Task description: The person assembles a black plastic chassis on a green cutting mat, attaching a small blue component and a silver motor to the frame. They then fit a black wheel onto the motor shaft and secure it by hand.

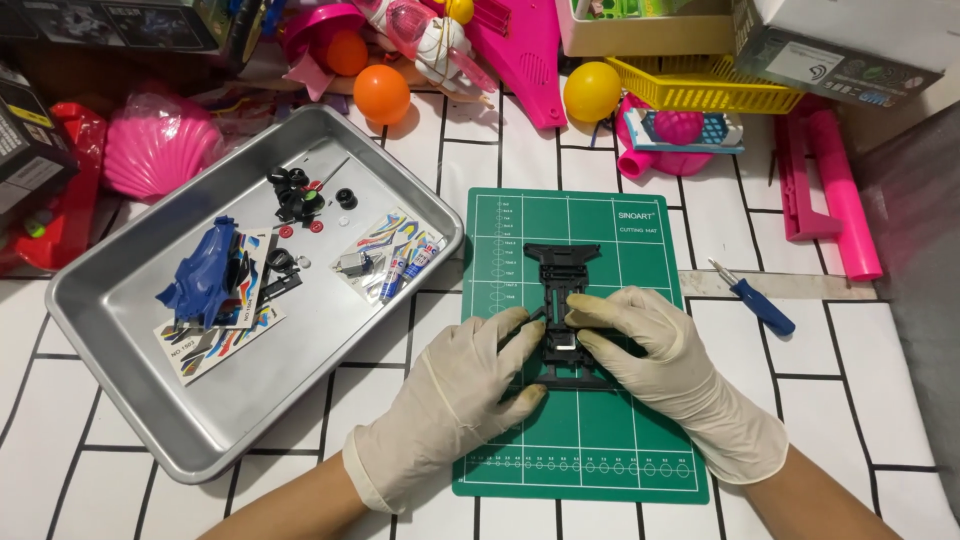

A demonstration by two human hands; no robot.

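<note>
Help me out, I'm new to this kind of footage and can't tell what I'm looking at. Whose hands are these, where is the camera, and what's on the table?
This is one picture from a camera worn on a person's head, looking down at their own two gloved hands. No machine is involved. The left hand and right hand both touch a black toy car chassis that lies on a green cutting mat. Left of the mat sits a metal tray holding a blue car body, sticker sheets, small black wheels and small tubes. Right of the mat lies a blue screwdriver. Along the far edge are pink toys, orange and yellow balls, a yellow basket and boxes.
</note>
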